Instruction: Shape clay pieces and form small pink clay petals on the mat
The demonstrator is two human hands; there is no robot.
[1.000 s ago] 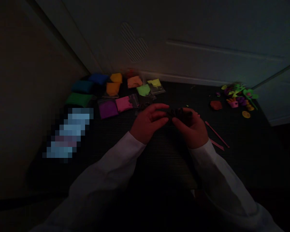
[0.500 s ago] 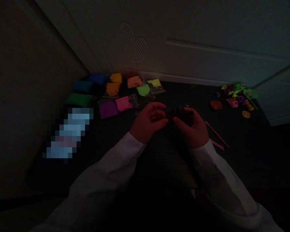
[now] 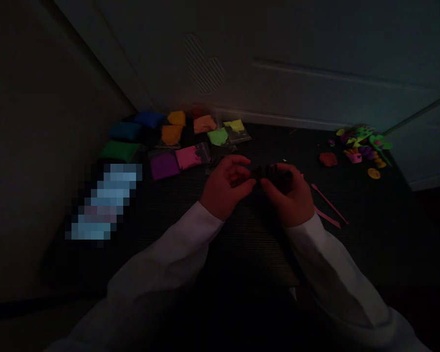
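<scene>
In the dim light my left hand and my right hand meet over the middle of the table. Between them is a dark, lumpy piece, probably modelling clay; its details are lost in shadow. My right hand is closed round it, with the thumb along the near side. At its left end, the thumb and fingers of my left hand pinch the piece. To the right of my right hand lie a thin pink modelling tool and a flat pink tool.
Bags of coloured clay, among them a purple bag and a pink bag, spread at the back left. A lit, blurred screen lies left. A reddish lump and colourful clay shapes are at the back right, below a pale wall.
My hands have shifted slightly closer together, and the fingers have moved a little on the dark piece. Light on the wall has turned dimmer and bluer.
</scene>
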